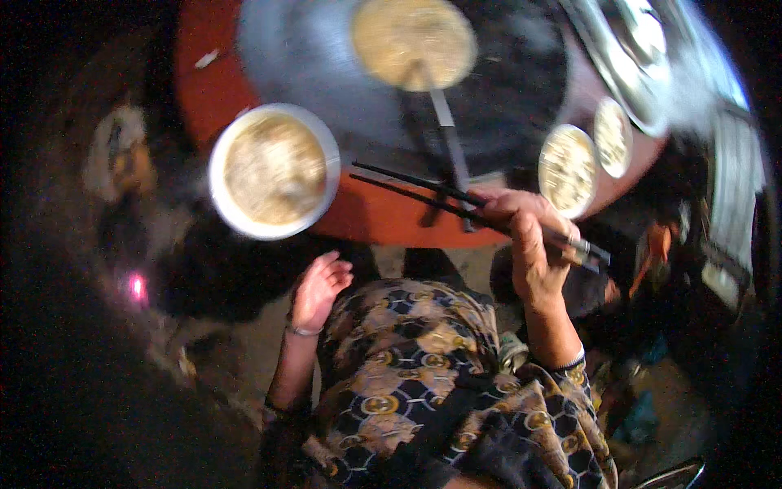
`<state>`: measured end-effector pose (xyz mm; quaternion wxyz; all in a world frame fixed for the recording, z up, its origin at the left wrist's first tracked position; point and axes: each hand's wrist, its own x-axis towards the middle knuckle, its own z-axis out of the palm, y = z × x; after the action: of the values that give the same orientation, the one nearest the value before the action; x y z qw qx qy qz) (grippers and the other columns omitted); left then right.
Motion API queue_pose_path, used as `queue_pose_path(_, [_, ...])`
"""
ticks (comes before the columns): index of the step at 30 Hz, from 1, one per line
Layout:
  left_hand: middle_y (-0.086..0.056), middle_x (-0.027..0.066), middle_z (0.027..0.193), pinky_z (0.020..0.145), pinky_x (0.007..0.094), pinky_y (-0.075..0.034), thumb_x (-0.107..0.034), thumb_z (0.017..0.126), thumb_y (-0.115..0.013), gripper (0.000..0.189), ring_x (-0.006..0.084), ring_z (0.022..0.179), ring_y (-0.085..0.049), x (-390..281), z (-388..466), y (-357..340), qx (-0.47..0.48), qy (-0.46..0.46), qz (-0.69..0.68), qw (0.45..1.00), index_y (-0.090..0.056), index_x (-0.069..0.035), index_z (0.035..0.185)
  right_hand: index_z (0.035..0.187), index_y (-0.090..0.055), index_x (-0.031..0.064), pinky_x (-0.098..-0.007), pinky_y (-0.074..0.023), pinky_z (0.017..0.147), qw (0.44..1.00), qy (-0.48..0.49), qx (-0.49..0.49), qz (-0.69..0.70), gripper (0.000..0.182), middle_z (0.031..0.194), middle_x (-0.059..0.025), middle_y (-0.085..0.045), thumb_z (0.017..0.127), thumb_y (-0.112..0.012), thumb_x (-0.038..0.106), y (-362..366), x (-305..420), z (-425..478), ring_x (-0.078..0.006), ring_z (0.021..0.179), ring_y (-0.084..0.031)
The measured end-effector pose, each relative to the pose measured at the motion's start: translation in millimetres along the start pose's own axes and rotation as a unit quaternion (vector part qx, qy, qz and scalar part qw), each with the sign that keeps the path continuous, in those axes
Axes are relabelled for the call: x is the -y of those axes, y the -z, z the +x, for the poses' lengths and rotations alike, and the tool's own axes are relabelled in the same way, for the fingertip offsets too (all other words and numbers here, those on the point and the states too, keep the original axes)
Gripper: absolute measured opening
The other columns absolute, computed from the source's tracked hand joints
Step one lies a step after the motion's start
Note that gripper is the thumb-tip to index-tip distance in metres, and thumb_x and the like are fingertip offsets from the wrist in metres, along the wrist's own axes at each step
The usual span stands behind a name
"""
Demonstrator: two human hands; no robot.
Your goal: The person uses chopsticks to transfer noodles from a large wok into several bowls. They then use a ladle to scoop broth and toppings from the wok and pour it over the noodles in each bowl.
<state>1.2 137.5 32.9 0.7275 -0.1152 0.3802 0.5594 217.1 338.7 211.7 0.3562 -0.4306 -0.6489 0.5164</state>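
My right hand [537,235] grips a pair of dark chopsticks [415,192], whose tips point left over the near edge of a red round table [379,226]. Below the table's edge my left hand [321,290] is raised with its fingers slightly curled, holding nothing. A white bowl [214,174] of pale, lumpy food in liquid stands at the table's left edge, above my left hand. A larger round of similar pale food [415,36] lies farther back, with the handle of a utensil [449,131] reaching from it towards me. Motion blurs the picture.
Two small bowls of pale food [568,171] [612,137] stand on the table's right side. Shiny metal ware [635,61] is behind them, near a whitish haze. A small white scrap [206,59] lies at the table's upper left. An orange object [657,244] is at the right.
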Motion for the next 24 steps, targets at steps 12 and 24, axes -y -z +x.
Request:
queue_pose_path(12, [-0.059,0.0157,0.096,0.075,0.0330,-0.046,-0.036,0.090,-0.040,0.042,0.0223,0.081,-0.057,24,36,-166,0.074,0.104,0.187,0.974,-0.048,-0.002,0.113,0.098,-0.054,-0.0003,-0.0308,-0.0507,0.074,0.756,-0.022,-0.583,0.297,0.040,0.085,-0.0125,-0.061,0.091,-0.041,0.037,296,-102,-105,-0.0200,0.077,-0.059])
queue_pose_path(24, [-0.054,0.0052,0.069,0.059,0.0275,-0.038,-0.029,0.090,-0.044,0.028,0.0150,0.062,-0.047,17,44,-207,-0.011,0.026,0.045,0.999,-0.053,-0.005,0.102,0.111,-0.053,0.0067,-0.0347,-0.0445,0.085,0.865,-0.016,-0.230,-0.446,0.039,0.118,-0.0175,-0.050,0.075,-0.045,-0.007,261,-162,-40,-0.0323,0.104,-0.053])
